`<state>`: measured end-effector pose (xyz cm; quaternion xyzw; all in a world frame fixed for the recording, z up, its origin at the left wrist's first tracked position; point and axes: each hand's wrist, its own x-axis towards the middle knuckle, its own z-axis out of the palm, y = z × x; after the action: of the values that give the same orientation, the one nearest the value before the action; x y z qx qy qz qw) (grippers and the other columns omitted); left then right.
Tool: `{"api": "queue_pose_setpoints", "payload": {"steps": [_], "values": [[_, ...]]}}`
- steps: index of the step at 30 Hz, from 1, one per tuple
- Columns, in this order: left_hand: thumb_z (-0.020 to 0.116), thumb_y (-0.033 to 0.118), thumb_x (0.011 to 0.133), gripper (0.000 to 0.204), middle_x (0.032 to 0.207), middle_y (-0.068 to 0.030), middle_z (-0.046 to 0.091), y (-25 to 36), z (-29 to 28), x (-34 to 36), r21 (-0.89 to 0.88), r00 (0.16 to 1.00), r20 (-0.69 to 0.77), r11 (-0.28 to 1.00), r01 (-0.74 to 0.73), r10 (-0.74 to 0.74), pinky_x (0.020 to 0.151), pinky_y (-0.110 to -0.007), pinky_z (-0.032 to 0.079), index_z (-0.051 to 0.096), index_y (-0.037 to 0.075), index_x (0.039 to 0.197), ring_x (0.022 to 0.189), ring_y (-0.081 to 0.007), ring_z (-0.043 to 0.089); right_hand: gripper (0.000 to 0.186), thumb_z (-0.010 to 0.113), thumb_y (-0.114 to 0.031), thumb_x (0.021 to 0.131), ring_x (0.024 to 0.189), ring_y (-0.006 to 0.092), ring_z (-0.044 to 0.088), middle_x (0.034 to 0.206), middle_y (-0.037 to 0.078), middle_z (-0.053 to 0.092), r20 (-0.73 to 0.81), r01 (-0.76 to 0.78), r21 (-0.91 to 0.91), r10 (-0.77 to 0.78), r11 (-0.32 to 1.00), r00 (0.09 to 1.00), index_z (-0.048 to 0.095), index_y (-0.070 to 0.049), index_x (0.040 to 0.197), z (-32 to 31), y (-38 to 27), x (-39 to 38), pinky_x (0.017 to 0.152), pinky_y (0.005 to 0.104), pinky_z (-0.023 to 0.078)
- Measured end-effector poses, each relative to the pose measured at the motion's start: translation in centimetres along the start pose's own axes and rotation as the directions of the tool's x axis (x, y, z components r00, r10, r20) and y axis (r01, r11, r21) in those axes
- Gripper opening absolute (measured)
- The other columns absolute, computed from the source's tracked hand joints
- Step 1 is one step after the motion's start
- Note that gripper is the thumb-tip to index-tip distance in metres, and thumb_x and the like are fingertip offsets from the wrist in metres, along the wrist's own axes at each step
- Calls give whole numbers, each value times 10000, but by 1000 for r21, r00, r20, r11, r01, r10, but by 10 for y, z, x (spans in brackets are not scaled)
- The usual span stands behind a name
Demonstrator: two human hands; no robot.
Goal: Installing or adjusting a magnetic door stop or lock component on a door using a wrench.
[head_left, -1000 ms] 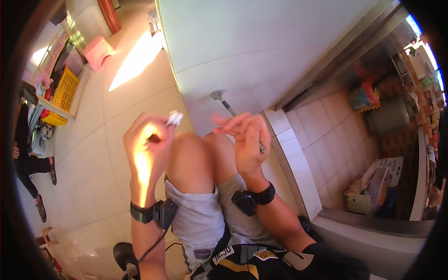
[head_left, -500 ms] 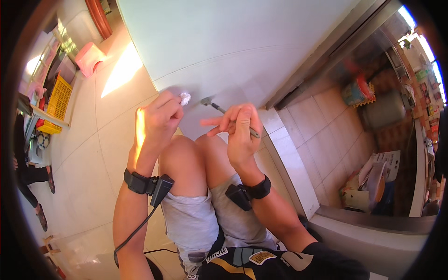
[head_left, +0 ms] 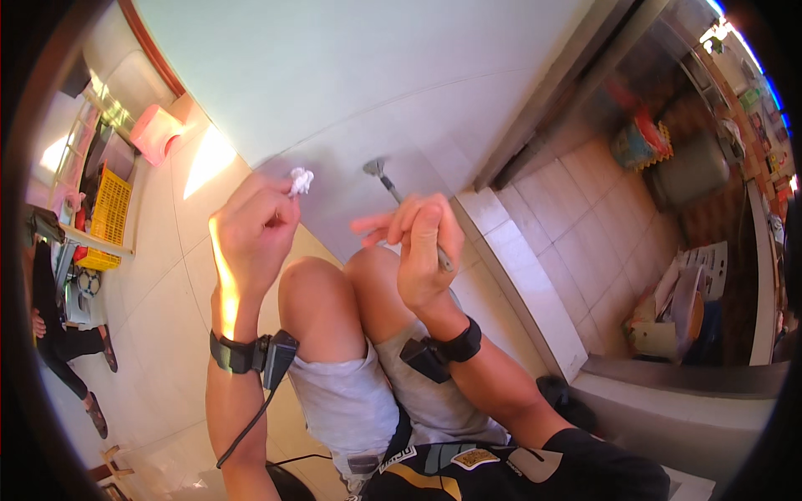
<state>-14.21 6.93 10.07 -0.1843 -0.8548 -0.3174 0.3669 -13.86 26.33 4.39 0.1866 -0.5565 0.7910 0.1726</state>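
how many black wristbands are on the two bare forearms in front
2: a left wristband around the left wrist, and a right wristband around the right wrist.

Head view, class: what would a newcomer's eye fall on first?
Probably the two raised hands at the centre: the left hand holds a crumpled white wad, and the right hand grips a slim grey tool, its flat head pointing away from the person. Next, the bright sunlit patch and yellow basket at upper left.
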Motion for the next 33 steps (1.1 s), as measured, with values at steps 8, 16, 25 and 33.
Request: {"api": "queue_pose_setpoints", "payload": {"steps": [8,16,25,33], "values": [[764,-115,792,262,839,-64,691,-16,8,-9,-6,995,90,999,41,-40,533,-262,471,548,16,725,586,-135,576,446,297,-330,1175,794,323,755,748,82,508,11,-21,13,21,1000,1000,453,-22,893,-5,7,1,644,373,609],[763,-127,793,230,864,-83,710,4,3,9,-21,999,39,1000,16,-16,539,-258,478,593,21,751,604,-150,599,433,323,-316,1172,820,311,765,754,65,510,-24,-10,161,14,987,1000,464,-25,884,10,-10,9,642,349,603],[777,-112,790,209,887,-87,731,-14,15,-4,48,986,155,998,46,-52,554,-256,491,612,10,749,627,-131,623,399,338,-257,1164,819,268,756,752,48,504,-106,-263,247,295,933,949,492,-8,893,3,37,-10,647,329,593],[773,-106,818,208,875,-83,724,5,18,13,12,1000,-3,1000,26,-26,539,-250,472,605,-3,749,597,-116,603,416,344,-270,1165,846,267,755,769,61,516,-23,22,237,-17,971,1000,494,-12,874,16,-4,4,694,324,593]]}}
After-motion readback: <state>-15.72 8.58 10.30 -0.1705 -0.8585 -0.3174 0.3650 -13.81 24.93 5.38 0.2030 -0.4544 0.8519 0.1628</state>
